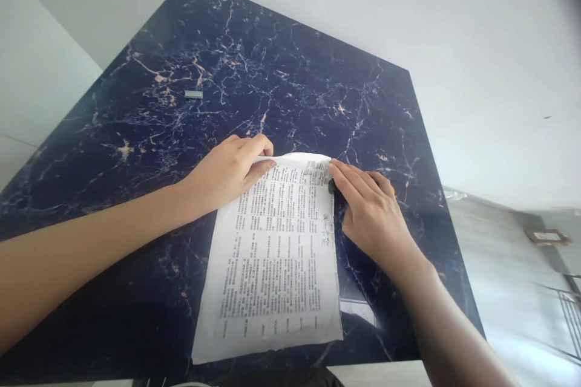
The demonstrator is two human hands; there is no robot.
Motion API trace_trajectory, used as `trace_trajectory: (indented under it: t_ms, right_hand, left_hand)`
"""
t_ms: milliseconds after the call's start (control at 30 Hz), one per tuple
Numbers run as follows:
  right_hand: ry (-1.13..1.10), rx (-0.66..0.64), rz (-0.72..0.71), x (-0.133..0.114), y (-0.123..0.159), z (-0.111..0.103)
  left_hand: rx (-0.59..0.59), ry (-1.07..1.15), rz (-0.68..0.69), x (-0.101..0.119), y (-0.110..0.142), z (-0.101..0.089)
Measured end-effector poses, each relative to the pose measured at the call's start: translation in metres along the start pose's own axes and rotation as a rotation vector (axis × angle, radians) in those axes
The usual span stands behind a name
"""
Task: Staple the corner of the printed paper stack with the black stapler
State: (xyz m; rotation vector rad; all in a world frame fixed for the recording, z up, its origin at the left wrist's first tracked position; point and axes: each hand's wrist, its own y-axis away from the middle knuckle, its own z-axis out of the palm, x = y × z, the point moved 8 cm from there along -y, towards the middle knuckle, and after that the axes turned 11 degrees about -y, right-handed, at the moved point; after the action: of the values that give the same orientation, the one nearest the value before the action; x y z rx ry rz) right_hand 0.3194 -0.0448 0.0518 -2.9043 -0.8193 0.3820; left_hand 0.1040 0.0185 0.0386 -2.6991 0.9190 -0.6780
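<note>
A printed sheet of paper (272, 254), seemingly with more sheets beneath it, lies lengthwise toward me on the dark table. Its far edge is raised and curled. My left hand (240, 163) pinches the far left corner between thumb and fingers. At the far right corner is my right hand (365, 199), its fingers pressed together with the tips touching the paper. A small black object (331, 186) peeks out beneath those fingers at the paper's right edge; most of it is hidden, so I cannot tell its kind. Handwritten marks run along the right margin.
The dark blue marbled table (281, 91) has white veins and a far edge beyond my hands. A small pale, silvery-green strip (193, 94) lies on it at the far left. To the right are a pale floor and a brown-framed item (548, 237).
</note>
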Motion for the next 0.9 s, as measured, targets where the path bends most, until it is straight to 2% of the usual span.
trace_trajectory:
  t_ms: [133,367,733,900]
  right_hand:
    - [-0.011,0.028,0.013,0.002,-0.001,0.001]
    - [-0.263,0.104,0.128,0.026,0.005,-0.024]
    - [-0.207,0.22,0.311,0.062,0.013,-0.034]
    - [-0.215,0.239,0.339,0.07,0.015,-0.037]
  left_hand:
    - [0.002,-0.016,0.014,0.001,-0.001,-0.001]
    - [-0.015,-0.046,0.017,-0.001,0.0,0.003]
    - [-0.017,-0.135,0.06,0.002,0.001,0.004]
    - [-0.002,-0.182,0.065,0.004,0.0,-0.001]
